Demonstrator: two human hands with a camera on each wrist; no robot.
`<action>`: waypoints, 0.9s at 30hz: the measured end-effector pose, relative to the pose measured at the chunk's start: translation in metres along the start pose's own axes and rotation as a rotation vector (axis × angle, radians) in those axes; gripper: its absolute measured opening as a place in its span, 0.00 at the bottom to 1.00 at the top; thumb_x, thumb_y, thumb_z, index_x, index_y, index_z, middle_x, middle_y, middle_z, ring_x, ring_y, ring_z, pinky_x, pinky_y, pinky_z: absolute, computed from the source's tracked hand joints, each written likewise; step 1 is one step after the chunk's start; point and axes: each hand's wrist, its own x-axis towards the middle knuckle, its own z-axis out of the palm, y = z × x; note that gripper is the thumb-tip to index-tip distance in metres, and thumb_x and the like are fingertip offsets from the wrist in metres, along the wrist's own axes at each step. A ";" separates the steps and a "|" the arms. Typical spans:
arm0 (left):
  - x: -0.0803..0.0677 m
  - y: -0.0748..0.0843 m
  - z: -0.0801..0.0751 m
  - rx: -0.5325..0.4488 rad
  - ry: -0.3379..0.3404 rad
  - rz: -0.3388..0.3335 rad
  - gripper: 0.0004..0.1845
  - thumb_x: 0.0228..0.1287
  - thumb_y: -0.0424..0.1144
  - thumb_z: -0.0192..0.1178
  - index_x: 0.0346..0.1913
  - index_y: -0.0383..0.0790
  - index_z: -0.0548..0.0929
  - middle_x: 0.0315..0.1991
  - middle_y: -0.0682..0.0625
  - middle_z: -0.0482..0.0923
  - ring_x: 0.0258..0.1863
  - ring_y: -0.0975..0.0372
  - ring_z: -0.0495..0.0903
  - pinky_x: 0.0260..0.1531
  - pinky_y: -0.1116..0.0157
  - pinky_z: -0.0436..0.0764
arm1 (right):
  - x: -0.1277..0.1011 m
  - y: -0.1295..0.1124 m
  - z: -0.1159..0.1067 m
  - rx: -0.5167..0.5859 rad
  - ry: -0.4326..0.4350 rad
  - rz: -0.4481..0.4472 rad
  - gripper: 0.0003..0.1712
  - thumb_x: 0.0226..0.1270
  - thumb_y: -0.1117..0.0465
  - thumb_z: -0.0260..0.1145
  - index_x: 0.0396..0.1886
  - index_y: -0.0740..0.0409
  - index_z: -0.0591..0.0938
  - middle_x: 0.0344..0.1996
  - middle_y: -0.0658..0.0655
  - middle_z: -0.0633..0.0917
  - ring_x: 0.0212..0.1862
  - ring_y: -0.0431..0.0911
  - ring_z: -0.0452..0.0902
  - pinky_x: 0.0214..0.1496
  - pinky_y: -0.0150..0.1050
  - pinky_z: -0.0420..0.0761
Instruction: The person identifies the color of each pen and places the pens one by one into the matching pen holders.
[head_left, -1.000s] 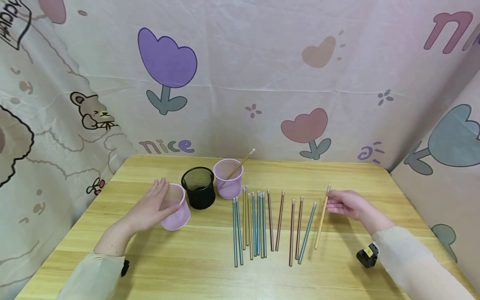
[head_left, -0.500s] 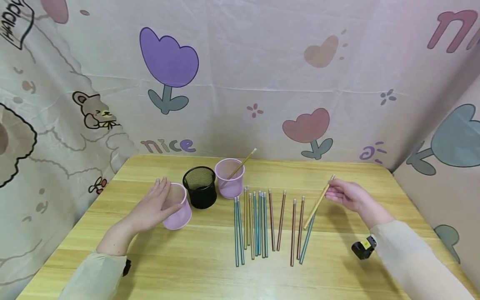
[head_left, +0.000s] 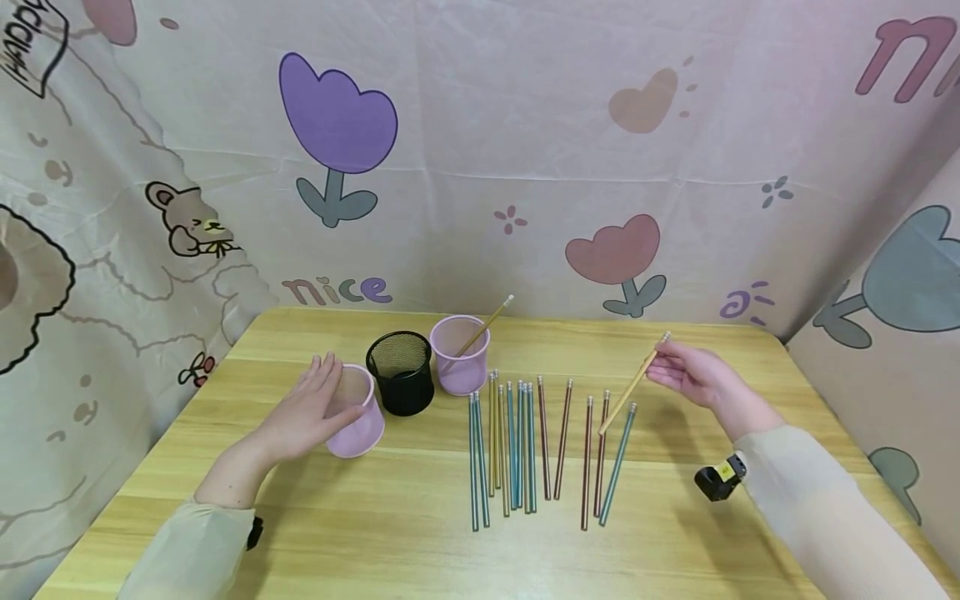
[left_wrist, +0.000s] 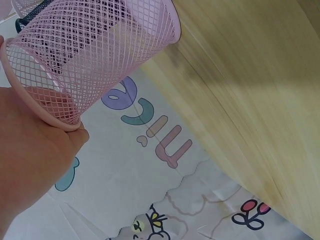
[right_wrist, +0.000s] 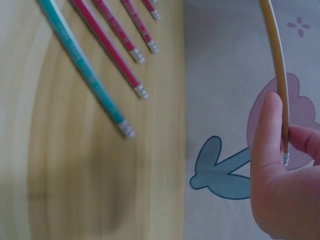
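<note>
My right hand [head_left: 678, 369] pinches a yellow pencil [head_left: 632, 385] near its eraser end and holds it slanted above the table; the right wrist view shows the same pencil [right_wrist: 276, 70] between thumb and finger. My left hand [head_left: 309, 412] holds the side of the near pink mesh cup [head_left: 358, 421], also seen close up as the cup [left_wrist: 85, 55] in the left wrist view. A row of several teal, red and yellow pencils [head_left: 525, 446] lies on the wooden table [head_left: 420, 542] between the two hands.
A black mesh cup [head_left: 400, 372] and a second pink mesh cup [head_left: 459, 353] holding one yellow pencil [head_left: 484, 325] stand behind the row. A patterned cloth [head_left: 480, 150] walls the table on three sides. A small black device [head_left: 716, 480] hangs at my right wrist.
My right hand has lifted the yellow pencil off the table at the right end of the row and raised it up and back. The left hand stays on the pink cup.
</note>
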 end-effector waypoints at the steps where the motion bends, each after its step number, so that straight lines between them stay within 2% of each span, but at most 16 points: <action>1: 0.000 0.000 0.000 0.000 -0.001 -0.001 0.49 0.65 0.58 0.50 0.69 0.19 0.47 0.72 0.27 0.36 0.71 0.35 0.36 0.68 0.39 0.42 | 0.001 -0.001 0.001 0.005 0.003 -0.003 0.16 0.72 0.65 0.48 0.26 0.55 0.79 0.25 0.52 0.83 0.31 0.41 0.84 0.41 0.31 0.84; 10: 0.000 0.000 -0.001 0.003 -0.003 -0.005 0.49 0.65 0.59 0.50 0.69 0.20 0.46 0.72 0.27 0.36 0.71 0.35 0.36 0.68 0.39 0.42 | 0.013 -0.011 0.019 0.122 0.058 -0.032 0.15 0.72 0.66 0.47 0.26 0.58 0.76 0.24 0.54 0.81 0.30 0.43 0.83 0.39 0.32 0.85; 18: -0.001 -0.001 -0.001 0.000 -0.002 -0.006 0.49 0.65 0.59 0.50 0.69 0.20 0.46 0.72 0.27 0.37 0.71 0.35 0.36 0.68 0.39 0.42 | 0.024 -0.022 0.051 0.238 0.125 -0.128 0.15 0.72 0.68 0.44 0.26 0.62 0.73 0.20 0.57 0.81 0.27 0.44 0.82 0.35 0.32 0.85; 22: 0.000 -0.001 0.000 0.003 -0.002 -0.003 0.49 0.65 0.59 0.50 0.69 0.20 0.46 0.72 0.27 0.37 0.71 0.36 0.36 0.68 0.39 0.42 | 0.029 -0.025 0.070 0.281 0.202 -0.193 0.13 0.70 0.69 0.45 0.26 0.64 0.73 0.17 0.57 0.82 0.25 0.44 0.83 0.33 0.32 0.85; 27: 0.000 0.000 0.000 0.003 0.001 -0.003 0.49 0.65 0.59 0.49 0.69 0.20 0.46 0.72 0.28 0.37 0.71 0.36 0.36 0.68 0.39 0.42 | 0.037 -0.025 0.091 0.256 0.329 -0.272 0.10 0.68 0.70 0.49 0.28 0.64 0.74 0.15 0.56 0.82 0.21 0.42 0.83 0.32 0.31 0.85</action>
